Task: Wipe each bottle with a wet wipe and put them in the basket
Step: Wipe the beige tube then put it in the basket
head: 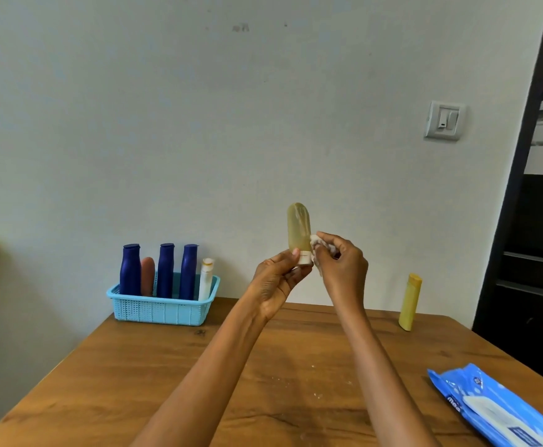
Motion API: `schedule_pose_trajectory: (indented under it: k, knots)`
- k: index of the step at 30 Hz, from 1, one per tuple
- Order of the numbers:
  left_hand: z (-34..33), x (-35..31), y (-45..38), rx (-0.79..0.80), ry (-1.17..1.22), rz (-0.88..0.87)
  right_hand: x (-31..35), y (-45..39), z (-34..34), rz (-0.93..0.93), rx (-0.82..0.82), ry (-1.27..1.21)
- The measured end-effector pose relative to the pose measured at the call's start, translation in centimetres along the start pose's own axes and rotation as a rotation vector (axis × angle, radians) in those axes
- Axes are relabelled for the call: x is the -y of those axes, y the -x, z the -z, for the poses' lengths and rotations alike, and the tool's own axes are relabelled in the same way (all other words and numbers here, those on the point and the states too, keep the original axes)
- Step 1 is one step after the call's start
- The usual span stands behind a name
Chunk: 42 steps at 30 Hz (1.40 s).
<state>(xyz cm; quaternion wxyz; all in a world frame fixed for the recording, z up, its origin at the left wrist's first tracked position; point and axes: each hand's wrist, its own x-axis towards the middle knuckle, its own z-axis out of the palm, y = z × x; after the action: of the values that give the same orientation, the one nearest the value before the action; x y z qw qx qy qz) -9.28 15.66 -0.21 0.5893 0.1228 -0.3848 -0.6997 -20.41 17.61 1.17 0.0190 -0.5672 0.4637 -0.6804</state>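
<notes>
Both hands are raised together over the table: left hand (278,279) pinches an upturned yellowish bottle (299,232) by its cap, right hand (341,259) at its 3 o'clock grips a wet wipe (316,240) against it.

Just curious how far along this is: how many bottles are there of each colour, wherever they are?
Dark blue bottles: 3, in the basket
Reddish-brown bottle: 1, in the basket
White bottle: 1, in the basket
Translucent yellowish bottle: 1, held in the hands
Yellow bottle: 1, on the table
Total: 7
</notes>
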Motion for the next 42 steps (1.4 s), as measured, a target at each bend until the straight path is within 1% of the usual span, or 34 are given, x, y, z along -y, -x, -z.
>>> schedule_pose_trajectory:
  k: [2, 4, 7, 9, 13, 16, 18, 20, 23, 25, 29, 33, 35, 39, 42]
  knots:
    - [-0.3, 0.0, 0.1, 0.005, -0.007, 0.002, 0.1, 0.0, 0.0, -0.024, -0.018, -0.024]
    - [-0.5, -0.3, 0.2, 0.001, -0.017, -0.013, 0.7, 0.3, -0.3, 0.006, -0.004, -0.038]
    - [-0.3, -0.6, 0.4, -0.023, -0.063, -0.045, 1.5, 0.8, -0.8, 0.102, 0.09, -0.017]
    - [-0.2, -0.7, 0.5, -0.026, -0.077, -0.048, 1.6, 0.8, -1.0, 0.134, 0.124, 0.001]
    - [-0.2, -0.5, 0.5, -0.002, -0.07, 0.009, 0.7, 0.1, -0.2, 0.128, 0.046, -0.006]
    - [-0.3, 0.0, 0.5, -0.002, -0.08, 0.053, 0.0, -0.3, 0.5, 0.084, -0.039, -0.011]
    - [-0.6, 0.3, 0.5, -0.006, -0.091, 0.055, -0.2, -0.1, 0.6, 0.057, -0.065, -0.035]
    - [-0.6, 0.3, 0.3, -0.016, -0.078, 0.036, -0.1, 0.4, 0.3, 0.09, -0.023, -0.047]
    - [0.0, -0.1, 0.1, -0.048, -0.089, 0.007, 0.2, 0.8, -0.1, 0.121, 0.11, -0.065]
    - [0.1, -0.1, 0.2, -0.045, -0.097, 0.012, 0.0, 1.0, -0.2, 0.159, 0.132, -0.058]
    - [0.0, 0.1, 0.2, -0.036, -0.077, 0.049, -0.8, 0.6, -0.1, 0.236, 0.038, 0.032]
    - [0.1, 0.5, 0.3, -0.049, -0.147, 0.102, -1.4, -0.4, 0.8, 0.165, -0.072, 0.061]
    - [0.0, 0.7, 0.2, -0.054, -0.179, 0.1, -1.5, -0.4, 1.1, 0.136, -0.092, 0.065]
    - [0.5, 0.8, -0.3, -0.078, -0.203, 0.054, -0.8, 0.7, 0.3, 0.145, 0.057, 0.054]
    - [1.2, 0.6, -0.4, -0.119, -0.23, 0.025, -0.8, 0.3, 0.1, 0.062, 0.177, 0.071]
